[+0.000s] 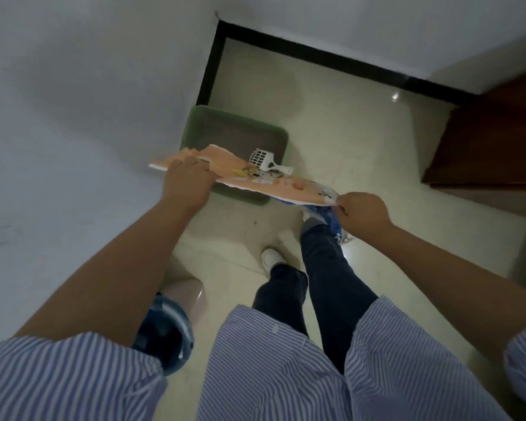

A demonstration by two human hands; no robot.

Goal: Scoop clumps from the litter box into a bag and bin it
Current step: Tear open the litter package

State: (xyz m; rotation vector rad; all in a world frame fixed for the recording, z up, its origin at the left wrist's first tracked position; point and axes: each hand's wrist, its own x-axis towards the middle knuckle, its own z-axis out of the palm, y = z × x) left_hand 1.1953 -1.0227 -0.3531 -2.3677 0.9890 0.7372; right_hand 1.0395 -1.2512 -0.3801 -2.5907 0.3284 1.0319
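Note:
A green litter box [274, 133] with brownish litter sits on the floor against the left wall. A white slotted scoop [263, 161] lies at its right side, handle over the rim. Both my hands hold an orange printed bag [240, 174] stretched flat above the box's near edge. My left hand [187, 180] grips the bag's left end. My right hand [362, 212] pinches its right end, together with a blue plastic bag [331, 221] that hangs below my fist.
A pale bin with a blue bag [176, 311] stands on the floor under my left arm. A dark wooden door [492, 141] is at the right. A black skirting runs along the far wall. My legs and white shoes stand on the pale tiles.

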